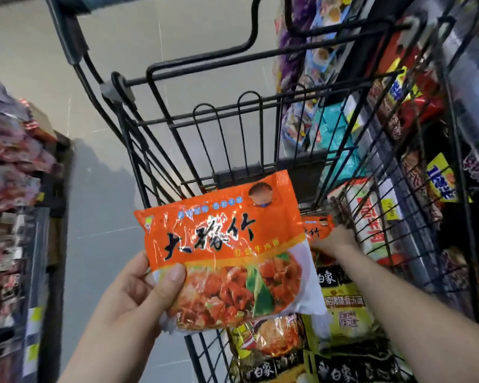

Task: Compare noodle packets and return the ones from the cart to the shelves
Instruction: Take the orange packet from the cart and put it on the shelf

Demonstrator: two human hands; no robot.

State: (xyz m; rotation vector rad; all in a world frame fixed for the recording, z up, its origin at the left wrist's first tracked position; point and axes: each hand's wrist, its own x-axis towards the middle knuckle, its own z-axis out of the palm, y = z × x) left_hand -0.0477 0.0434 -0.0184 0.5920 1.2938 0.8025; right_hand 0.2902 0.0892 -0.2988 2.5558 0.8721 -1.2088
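Note:
My left hand (147, 286) grips an orange noodle packet (227, 244) by its lower left corner and holds it up over the black wire cart (177, 150). My right hand (333, 241) reaches down into the cart and rests on a second orange packet (317, 228), which the raised packet partly hides; whether the fingers close on it cannot be told. Yellow-and-black noodle packets (343, 308) lie in the cart's bottom.
Shelves of packaged goods (415, 111) stand close along the cart's right side. Another shelf of red packets (11, 167) runs along the left. Grey floor (100, 217) lies between the left shelf and the cart.

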